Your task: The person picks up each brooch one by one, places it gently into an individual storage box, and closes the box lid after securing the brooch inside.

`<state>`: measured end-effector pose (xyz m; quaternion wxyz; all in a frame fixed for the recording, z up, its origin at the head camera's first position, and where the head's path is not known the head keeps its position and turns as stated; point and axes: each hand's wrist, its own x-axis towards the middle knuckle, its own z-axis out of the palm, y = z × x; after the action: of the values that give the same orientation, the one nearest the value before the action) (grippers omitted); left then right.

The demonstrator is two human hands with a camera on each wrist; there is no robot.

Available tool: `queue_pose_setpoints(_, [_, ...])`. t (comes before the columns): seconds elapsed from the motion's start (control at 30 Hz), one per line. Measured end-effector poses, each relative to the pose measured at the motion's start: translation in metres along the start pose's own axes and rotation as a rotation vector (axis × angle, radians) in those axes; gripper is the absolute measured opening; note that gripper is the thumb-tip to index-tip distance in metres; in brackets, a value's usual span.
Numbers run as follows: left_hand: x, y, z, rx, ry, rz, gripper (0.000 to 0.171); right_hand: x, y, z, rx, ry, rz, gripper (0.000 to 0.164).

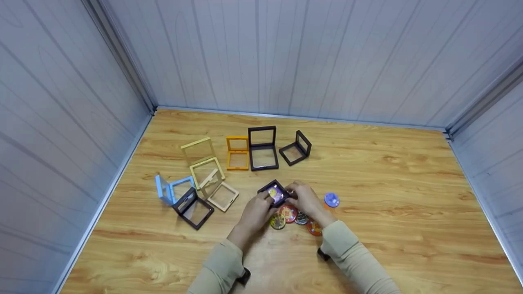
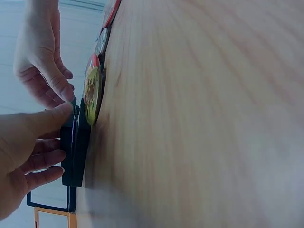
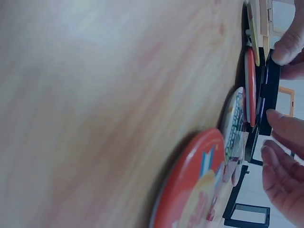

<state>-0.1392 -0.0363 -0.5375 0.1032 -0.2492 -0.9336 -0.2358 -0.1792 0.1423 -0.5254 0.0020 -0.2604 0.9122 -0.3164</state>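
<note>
A small black display frame (image 1: 283, 186), its two halves folded nearly together, has a purple round badge (image 1: 277, 195) behind its clear film. My left hand (image 1: 254, 211) grips its left side, with the thumb and fingers along the black edges (image 2: 71, 152) in the left wrist view. At the opposite corner, my right hand (image 1: 305, 200) pinches the frame with its fingertips. Just below lie a yellow badge (image 1: 278, 221), a red badge (image 1: 289, 213) and a dark patterned badge (image 1: 302, 218). An orange-red badge (image 1: 314, 228) sits near the right wrist.
A blue badge (image 1: 331, 200) lies right of the right hand. Unfolded frames stand behind and left: large black (image 1: 263, 168), orange (image 1: 238, 168), small black (image 1: 291, 163), yellow (image 1: 221, 173), beige (image 1: 232, 201), light blue (image 1: 163, 192) and another black (image 1: 199, 225). Panel walls (image 1: 278, 57) border the wooden table (image 1: 400, 204).
</note>
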Motion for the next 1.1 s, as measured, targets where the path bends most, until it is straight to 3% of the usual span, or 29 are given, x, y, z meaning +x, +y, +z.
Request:
queue_pose_setpoints(0.2, [0.000, -0.004, -0.005, 0.042, 0.027, 0.025, 0.022, 0.002, -0.001, 0.000, -0.075, -0.033, -0.172, 0.020])
queue_pose_setpoints(0.37, [0.002, -0.009, -0.012, 0.032, 0.008, 0.016, 0.021, 0.005, 0.000, 0.000, -0.135, -0.077, -0.254, 0.014])
queue_pose_setpoints(0.53, [0.006, -0.014, -0.019, 0.036, -0.012, 0.005, 0.019, 0.010, 0.004, 0.001, -0.145, -0.064, -0.331, 0.009])
queue_pose_setpoints(0.77, [0.016, -0.017, -0.031, 0.084, 0.011, 0.051, 0.017, 0.016, 0.008, -0.004, -0.154, -0.096, -0.281, 0.010])
queue_pose_setpoints(0.97, [0.031, -0.012, -0.042, 0.103, -0.028, 0.061, 0.014, 0.020, 0.013, -0.009, -0.163, -0.100, -0.229, 0.011])
queue_pose_setpoints(1.1, [0.045, -0.011, -0.048, 0.154, -0.042, 0.107, 0.012, 0.021, 0.018, -0.011, -0.149, -0.092, -0.184, 0.012])
